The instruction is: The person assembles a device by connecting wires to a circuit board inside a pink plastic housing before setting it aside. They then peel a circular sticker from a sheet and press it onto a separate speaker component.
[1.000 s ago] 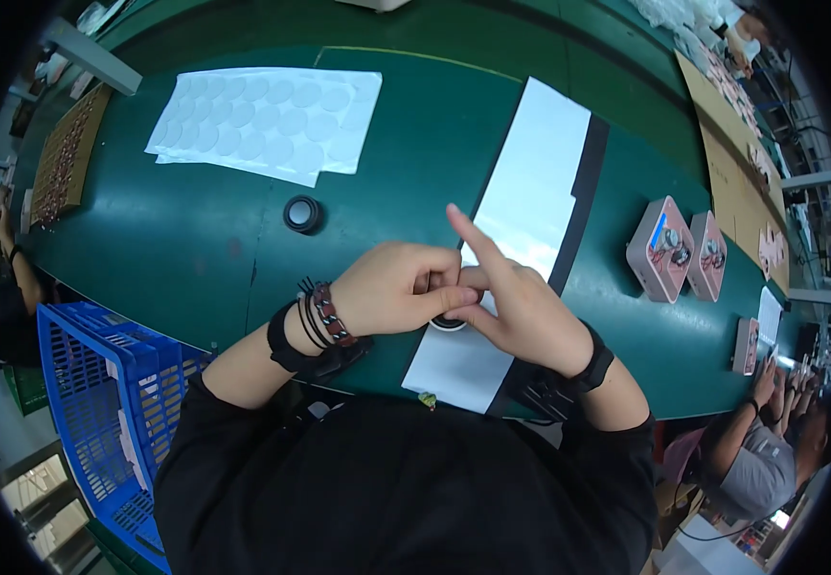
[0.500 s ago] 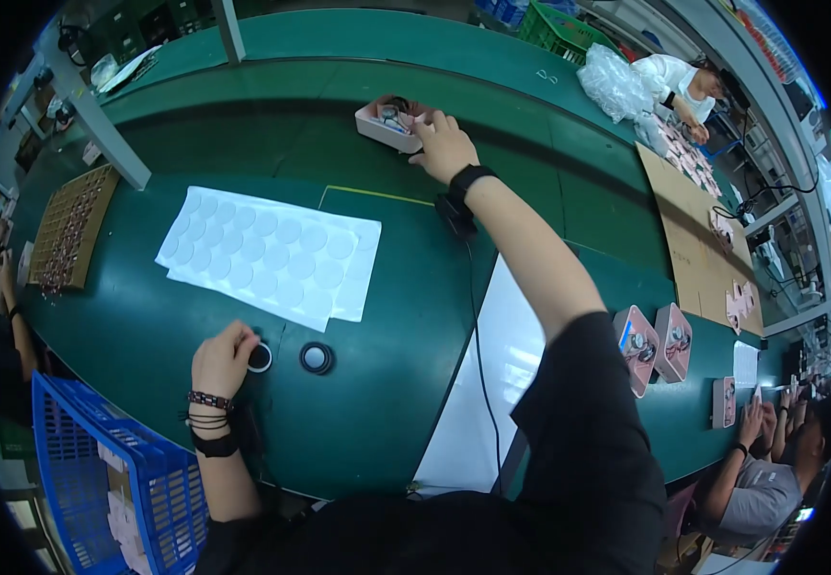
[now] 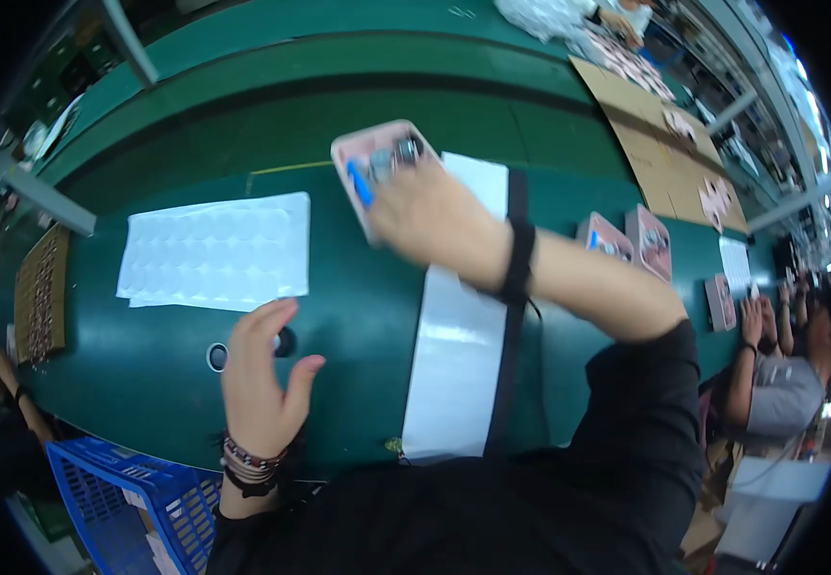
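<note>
Right hand now grips the pink tray — pulled nearer; left hand has opened beside the black ring.

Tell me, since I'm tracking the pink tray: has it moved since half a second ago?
Yes. The right hand has pulled the pink tray nearer, from the far belt to beside the white strip.

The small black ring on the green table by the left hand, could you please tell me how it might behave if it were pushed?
The small black ring lies flat on the green table, so it would probably slide rather than roll. It looks small and likely light, so a nudge from the left hand could send it skidding. Tipped on edge, its round shape might roll.
</note>
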Demonstrator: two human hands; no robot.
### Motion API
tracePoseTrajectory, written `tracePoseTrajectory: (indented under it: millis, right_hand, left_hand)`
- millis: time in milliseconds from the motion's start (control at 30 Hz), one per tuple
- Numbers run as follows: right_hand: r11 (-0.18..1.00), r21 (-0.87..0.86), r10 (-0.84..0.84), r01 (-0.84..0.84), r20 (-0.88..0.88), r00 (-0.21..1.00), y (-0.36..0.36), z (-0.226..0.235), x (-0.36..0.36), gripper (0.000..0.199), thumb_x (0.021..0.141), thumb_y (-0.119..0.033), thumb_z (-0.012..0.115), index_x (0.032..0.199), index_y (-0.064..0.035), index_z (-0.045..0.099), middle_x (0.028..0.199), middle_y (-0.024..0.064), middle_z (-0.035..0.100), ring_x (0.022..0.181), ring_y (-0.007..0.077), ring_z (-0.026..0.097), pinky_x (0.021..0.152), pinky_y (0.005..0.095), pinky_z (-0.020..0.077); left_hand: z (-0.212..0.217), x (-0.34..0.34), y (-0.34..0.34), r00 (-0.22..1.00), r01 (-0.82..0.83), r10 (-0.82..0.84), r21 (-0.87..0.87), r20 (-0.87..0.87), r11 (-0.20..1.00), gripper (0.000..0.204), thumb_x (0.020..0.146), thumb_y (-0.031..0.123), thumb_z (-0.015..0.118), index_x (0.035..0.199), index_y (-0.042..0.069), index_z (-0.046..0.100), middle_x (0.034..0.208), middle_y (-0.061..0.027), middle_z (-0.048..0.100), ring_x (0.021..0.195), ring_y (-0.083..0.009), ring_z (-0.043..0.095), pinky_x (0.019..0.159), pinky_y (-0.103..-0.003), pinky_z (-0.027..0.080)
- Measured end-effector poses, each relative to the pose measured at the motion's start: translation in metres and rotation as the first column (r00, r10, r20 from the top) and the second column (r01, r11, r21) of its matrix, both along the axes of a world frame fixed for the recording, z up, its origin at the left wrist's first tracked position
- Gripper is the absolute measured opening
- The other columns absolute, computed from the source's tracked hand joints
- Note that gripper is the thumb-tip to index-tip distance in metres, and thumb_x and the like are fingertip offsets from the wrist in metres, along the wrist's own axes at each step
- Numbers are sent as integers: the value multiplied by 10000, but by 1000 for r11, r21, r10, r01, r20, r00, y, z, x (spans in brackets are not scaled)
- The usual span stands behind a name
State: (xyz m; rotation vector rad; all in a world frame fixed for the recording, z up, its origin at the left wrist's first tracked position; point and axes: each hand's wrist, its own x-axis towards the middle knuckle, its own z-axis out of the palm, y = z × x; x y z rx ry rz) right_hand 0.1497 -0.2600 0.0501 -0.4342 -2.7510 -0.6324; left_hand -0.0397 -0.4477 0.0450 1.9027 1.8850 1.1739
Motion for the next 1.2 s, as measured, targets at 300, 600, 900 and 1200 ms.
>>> tracePoseTrajectory:
  millis: [300,600,900,1200]
  right_hand:
    - [937,-345,-79,60,-41,996,-189,-44,102,144,755,-165,609,854,-61,600,831,28,536,788,170,546,664,310,401]
    - [800,-179,-599,572,-272,753,-85,-66,213,272,756,-241,718,947,-74,622,1110,77,564,1119,303,519,932,419,402]
    - [801,-500,-470,328,-186,863,-55,-68,183,252,796,-184,699,991,-47,618,1070,99,582,1044,297,557,886,395,447]
    - [756,-638,-309,143,-156,938,14,-83,131,134,803,-109,673,876,-23,600,899,91,585,773,291,598,681,361,493]
  left_hand:
    - [-34,83,0,650,591,-624,-228,-434,774,652,748,352,749,1299,92,516,1383,-158,446,1249,-365,454,1011,-465,399]
    - [-49,84,-22,640,614,-735,-427,-221,663,770,687,423,765,1334,112,488,1406,-181,382,1295,-400,408,1065,-503,361]
    - [-36,97,-39,623,571,-712,-433,-325,697,639,698,367,774,1222,87,540,1313,-145,453,1087,-323,551,910,-434,463]
    - [-62,92,86,780,505,-517,-131,-354,853,258,801,180,690,1011,78,580,902,-29,606,874,-233,577,744,-352,460]
